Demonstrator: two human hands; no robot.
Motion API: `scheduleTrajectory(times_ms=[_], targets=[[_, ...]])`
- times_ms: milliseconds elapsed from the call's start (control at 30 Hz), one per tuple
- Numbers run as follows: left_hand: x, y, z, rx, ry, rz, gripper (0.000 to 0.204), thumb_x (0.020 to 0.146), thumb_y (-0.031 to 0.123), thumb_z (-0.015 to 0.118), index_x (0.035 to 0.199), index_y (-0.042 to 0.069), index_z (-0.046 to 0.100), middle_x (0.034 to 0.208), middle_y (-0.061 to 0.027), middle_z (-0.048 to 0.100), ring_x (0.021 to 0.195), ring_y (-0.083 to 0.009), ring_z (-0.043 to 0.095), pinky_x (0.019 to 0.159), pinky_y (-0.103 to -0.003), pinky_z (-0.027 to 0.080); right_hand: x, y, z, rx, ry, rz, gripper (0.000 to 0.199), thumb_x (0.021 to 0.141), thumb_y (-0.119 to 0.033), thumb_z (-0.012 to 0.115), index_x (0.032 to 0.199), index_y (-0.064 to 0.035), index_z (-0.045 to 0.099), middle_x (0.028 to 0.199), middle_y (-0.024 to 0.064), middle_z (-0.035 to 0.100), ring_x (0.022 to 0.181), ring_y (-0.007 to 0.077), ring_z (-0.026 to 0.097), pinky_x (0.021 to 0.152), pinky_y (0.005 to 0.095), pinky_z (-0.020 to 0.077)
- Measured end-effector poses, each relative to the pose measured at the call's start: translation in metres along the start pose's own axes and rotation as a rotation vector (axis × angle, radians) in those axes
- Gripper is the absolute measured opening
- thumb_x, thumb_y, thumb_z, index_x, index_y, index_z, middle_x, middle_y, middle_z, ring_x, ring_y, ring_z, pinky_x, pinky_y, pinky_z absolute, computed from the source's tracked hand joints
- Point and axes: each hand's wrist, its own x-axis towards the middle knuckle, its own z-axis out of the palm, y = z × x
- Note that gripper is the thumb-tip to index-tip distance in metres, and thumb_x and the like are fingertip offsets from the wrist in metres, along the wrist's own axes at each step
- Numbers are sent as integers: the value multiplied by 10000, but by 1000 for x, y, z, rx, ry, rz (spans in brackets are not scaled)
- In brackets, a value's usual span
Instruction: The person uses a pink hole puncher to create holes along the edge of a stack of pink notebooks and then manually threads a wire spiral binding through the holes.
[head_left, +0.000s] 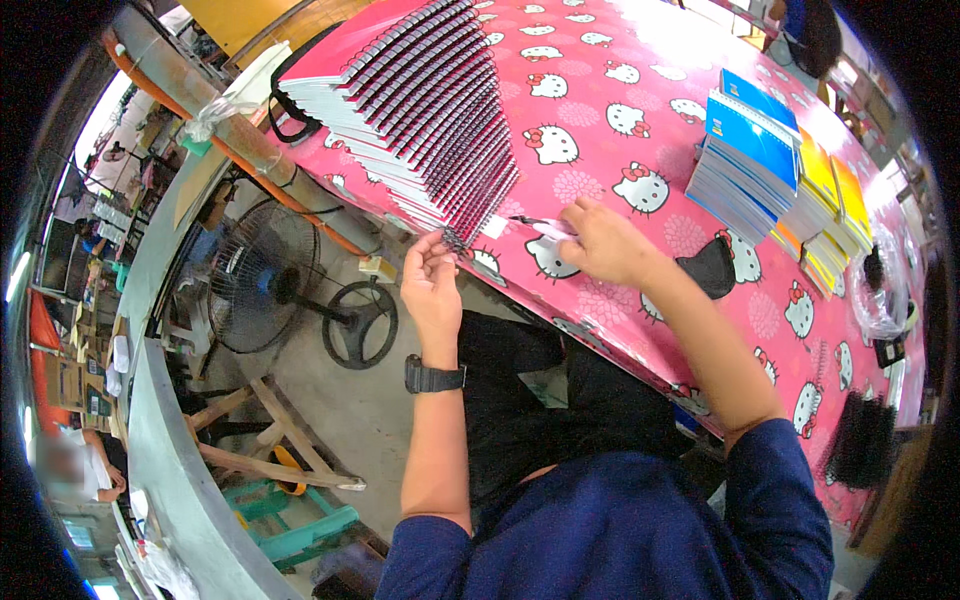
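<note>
**Spiral notebooks fanned out on a pink cartoon-cat table**

Closest to the camera is the dark blue sleeve (640, 530) at the bottom, with both bare forearms reaching up from it. The left hand (430, 285) wears a black wristwatch (433, 377) and sits just off the near edge of the table (650, 110), fingertips pinched together on the bottom end of the wire spiral of the lowest notebook in the row. That row of spiral notebooks (420, 110) is overlapped like roof tiles, running from the far left corner down to the near edge, red covers, dark coils.

The right hand (600, 243) rests on the table just right of that end, closed on a small pale tool (540, 227). Honestly can't tell what the tool is, the hand hides most of it.

Toward the right edge there's a stack of blue-covered notebooks (750, 155), with yellow and orange ones (830, 205) beside it, partly squashed by the lens curve. A black bundle (860, 440) at the near right corner is too dark to make out.

Below the left edge, a floor fan (262, 278) stands on the concrete. A blurred person (75, 465) is at the far left.
</note>
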Motion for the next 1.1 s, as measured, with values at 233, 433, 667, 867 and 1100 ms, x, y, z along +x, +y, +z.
scheduleTrajectory(times_ms=[233,433,667,867,1100], targets=[[15,-10,15,-96,59,-95,208,916,241,547,951,54,465,803,23,496,657,-35,451,544,-176,372,10,-44,11,259,99,40,468,682,-316,660,974,23,522,880,221,582,859,375,564,784,440,444],[13,-30,50,239,374,237,350,965,312,355,892,-28,398,874,-159,401,836,-272,406,820,-383,343,24,-46,18,34,249,14,458,641,-266,673,1023,-56,533,975,138,561,999,311,521,831,433,429],[16,-29,62,278,470,357,329,969,280,331,853,-24,380,840,-163,374,802,-292,386,774,-402,331,18,-55,15,-45,308,33,456,639,-264,670,1013,-39,536,949,144,571,966,312,537,816,434,432],[25,-30,62,217,540,388,362,972,262,331,759,-27,374,745,-140,347,685,-275,357,665,-386,330,16,-54,18,-86,344,33,427,650,-265,653,988,-30,544,946,145,579,963,302,543,796,427,433],[26,-31,62,255,572,408,365,970,253,334,742,-30,369,733,-145,348,665,-277,356,644,-386,331,23,-57,16,47,154,135,334,679,-272,631,915,-41,586,834,160,604,844,315,600,736,427,477]])
